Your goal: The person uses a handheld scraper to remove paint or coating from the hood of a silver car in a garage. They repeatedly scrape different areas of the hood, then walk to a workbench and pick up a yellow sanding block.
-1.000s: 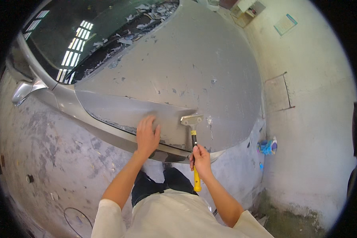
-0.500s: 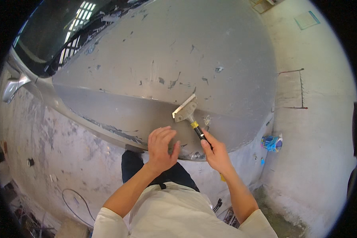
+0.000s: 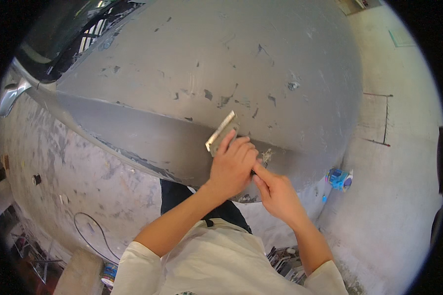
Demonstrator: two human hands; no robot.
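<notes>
A blade scraper (image 3: 222, 133) with a wide metal head and a dark handle is over the near edge of a grey car hood (image 3: 172, 54). My left hand (image 3: 234, 164) wraps round it just below the head and covers most of the handle. Behind it my right hand (image 3: 275, 191) grips the handle's lower end, thumb and fingers closed. The blade tilts up to the right; whether it touches the hood, I cannot tell. Dark flakes and chipped patches (image 3: 225, 101) are scattered on the hood beyond the blade. A small pale clump of scrapings (image 3: 266, 156) lies right of my hands.
The windshield (image 3: 59, 39) and side mirror (image 3: 14, 96) are at the far left. A blue can (image 3: 339, 179) stands on the floor to the right. A dark hose (image 3: 91, 221) curls on the floor at lower left, near another can (image 3: 109, 273) and a block (image 3: 79, 273).
My left hand has moved from beside the scraper onto its neck and taken hold. My right hand keeps its hold on the handle. The view has shifted slightly.
</notes>
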